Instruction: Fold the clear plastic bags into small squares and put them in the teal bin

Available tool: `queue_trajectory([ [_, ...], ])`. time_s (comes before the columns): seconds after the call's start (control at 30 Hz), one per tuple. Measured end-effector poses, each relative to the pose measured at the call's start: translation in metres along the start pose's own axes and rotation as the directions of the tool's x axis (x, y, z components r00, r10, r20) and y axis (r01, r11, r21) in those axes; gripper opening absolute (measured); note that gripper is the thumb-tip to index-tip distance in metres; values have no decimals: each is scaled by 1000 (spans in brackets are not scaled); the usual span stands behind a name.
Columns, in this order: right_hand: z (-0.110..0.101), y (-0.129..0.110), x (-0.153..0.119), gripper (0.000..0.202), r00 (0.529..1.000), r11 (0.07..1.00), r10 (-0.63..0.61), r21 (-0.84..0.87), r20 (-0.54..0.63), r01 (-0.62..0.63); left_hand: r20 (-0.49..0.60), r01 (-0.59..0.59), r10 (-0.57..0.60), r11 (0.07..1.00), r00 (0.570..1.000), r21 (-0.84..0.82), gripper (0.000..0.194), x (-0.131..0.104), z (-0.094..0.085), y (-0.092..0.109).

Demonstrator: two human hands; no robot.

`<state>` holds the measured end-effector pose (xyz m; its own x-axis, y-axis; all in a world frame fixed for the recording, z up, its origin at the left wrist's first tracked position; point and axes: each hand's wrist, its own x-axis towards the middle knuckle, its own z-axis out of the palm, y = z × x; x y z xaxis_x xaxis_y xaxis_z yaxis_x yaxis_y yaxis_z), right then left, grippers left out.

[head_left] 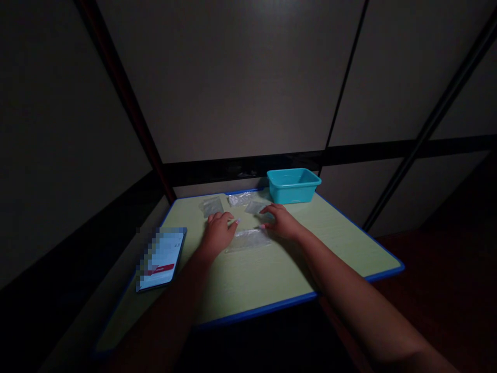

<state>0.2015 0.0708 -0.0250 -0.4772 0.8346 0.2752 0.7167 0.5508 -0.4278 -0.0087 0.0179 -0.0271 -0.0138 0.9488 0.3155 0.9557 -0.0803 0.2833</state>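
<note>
Currently, left hand point(219, 233) open, fingers bent; right hand point(281, 223) open, thumb and fingers parted, in front of bin point(293, 194). Contact with bags: cannot tell. Near bag point(250, 239): flat, front-left of bin. Right bag point(254, 207), back bag point(241, 199), left bag point(213, 207): left of bin. Progress, judged: bags spread on desk point(341, 233), not gathered; whether any is finished, unclear. Device point(165, 259): far front-left of bin.

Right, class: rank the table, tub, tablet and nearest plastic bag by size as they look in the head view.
Table
Tablet and tub: too alike to rank, and the tablet is nearer the camera
Nearest plastic bag
</note>
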Motion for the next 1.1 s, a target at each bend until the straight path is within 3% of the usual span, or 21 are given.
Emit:
queue_trajectory([
  [0.1,-1,-1,1,22,989,982,-145,118,-5,145,6,-26,26,999,1000,-43,15,1,-3,0],
  [0.2,-1,-3,0,13,981,968,-176,196,77,158,55,-36,40,997,998,-73,11,1,-3,-1],
  [0.4,2,-6,-2,21,982,983,-176,74,75,170,175,-19,47,987,983,-160,7,1,-1,-6],
  [0.67,3,-10,-3,15,975,982,-190,27,117,188,251,1,80,952,965,-306,4,-2,-5,-8],
  [0.9,7,-8,-4,16,973,972,-218,110,81,209,217,-18,120,907,969,-420,4,-3,-9,-2],
  [1.1,10,-10,-2,25,972,942,-227,268,57,204,90,-89,147,880,985,-467,6,-4,-13,5],
])
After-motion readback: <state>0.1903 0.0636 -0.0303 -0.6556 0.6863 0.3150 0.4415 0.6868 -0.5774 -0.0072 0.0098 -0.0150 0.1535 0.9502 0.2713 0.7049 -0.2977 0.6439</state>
